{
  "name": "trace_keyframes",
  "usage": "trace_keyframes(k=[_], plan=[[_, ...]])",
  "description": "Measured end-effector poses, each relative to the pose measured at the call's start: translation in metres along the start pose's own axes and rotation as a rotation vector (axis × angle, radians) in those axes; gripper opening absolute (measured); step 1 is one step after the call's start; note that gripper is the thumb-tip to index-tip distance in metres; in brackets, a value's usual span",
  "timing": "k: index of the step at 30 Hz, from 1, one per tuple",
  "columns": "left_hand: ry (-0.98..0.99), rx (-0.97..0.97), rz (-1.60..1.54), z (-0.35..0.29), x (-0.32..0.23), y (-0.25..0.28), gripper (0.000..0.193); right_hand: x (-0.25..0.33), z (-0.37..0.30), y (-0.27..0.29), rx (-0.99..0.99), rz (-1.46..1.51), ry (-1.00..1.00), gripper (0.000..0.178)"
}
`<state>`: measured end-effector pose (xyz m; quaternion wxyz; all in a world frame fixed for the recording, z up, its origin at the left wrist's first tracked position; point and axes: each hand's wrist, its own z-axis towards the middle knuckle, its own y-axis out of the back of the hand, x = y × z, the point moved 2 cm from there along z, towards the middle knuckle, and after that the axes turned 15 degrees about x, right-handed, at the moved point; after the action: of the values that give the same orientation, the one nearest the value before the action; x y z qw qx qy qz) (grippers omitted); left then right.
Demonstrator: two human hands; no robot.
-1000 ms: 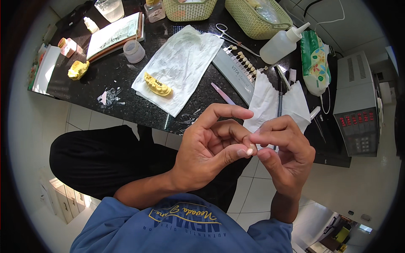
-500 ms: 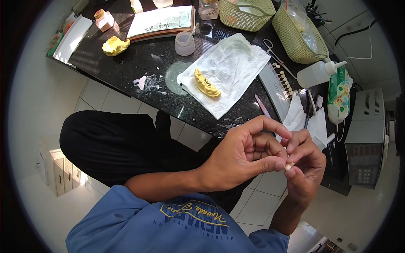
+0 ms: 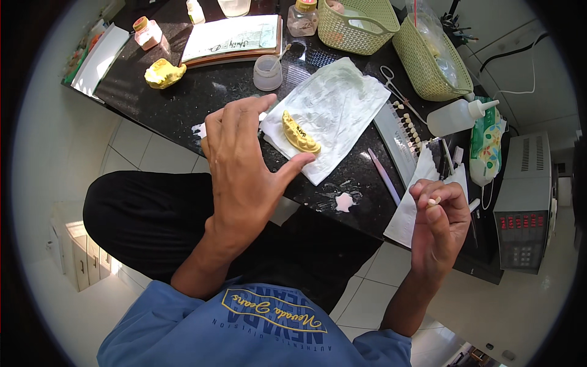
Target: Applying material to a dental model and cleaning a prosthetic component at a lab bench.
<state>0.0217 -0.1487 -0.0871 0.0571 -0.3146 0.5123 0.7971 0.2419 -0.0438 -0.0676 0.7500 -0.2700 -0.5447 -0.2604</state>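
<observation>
My left hand [image 3: 244, 147] is open, thumb and fingers spread, at the left edge of a white paper towel [image 3: 342, 98]. Its thumb reaches close to a yellow plaster dental cast [image 3: 298, 133] with dark marks, which lies on the towel; I cannot tell whether they touch. My right hand [image 3: 441, 223] is raised at the table's near right edge, pinching a small ivory-white piece like a false tooth [image 3: 433, 202] between thumb and fingers. Under that hand lies a white tissue [image 3: 406, 214].
A tooth shade guide [image 3: 397, 144], a pink-lilac tweezer-like tool [image 3: 384, 176] and scissor-handled forceps [image 3: 400, 92] lie right of the towel. A squeeze bottle [image 3: 455, 117] and baskets [image 3: 354, 27] stand behind. Left are a glass jar [image 3: 268, 72], another yellow cast [image 3: 164, 73] and a clipboard [image 3: 232, 38].
My hands have parted. My left hand has let go of the small tooth-like piece and moved left and away from me to the cast, opening. My right hand keeps the piece.
</observation>
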Motion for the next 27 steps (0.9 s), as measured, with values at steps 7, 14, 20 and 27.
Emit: trace_keyframes(k=[7, 14, 20, 27], plan=[[0.091, 0.096, 0.082, 0.001, 0.009, -0.006, 0.066, -0.005, 0.003, -0.01, -0.02, 0.025, -0.013, 0.018], [0.092, 0.102, 0.003, 0.004, 0.004, -0.007, 0.057, -0.004, 0.004, -0.016, -0.039, -0.085, -0.025, 0.018], [-0.082, 0.034, -0.061, 0.0, 0.001, -0.014, 0.052, -0.002, 0.003, -0.019, -0.034, -0.207, -0.001, 0.017], [-0.288, -0.1, -0.139, 0.0, -0.001, -0.01, 0.052, -0.005, 0.002, -0.021, -0.04, -0.301, 0.028, 0.017]])
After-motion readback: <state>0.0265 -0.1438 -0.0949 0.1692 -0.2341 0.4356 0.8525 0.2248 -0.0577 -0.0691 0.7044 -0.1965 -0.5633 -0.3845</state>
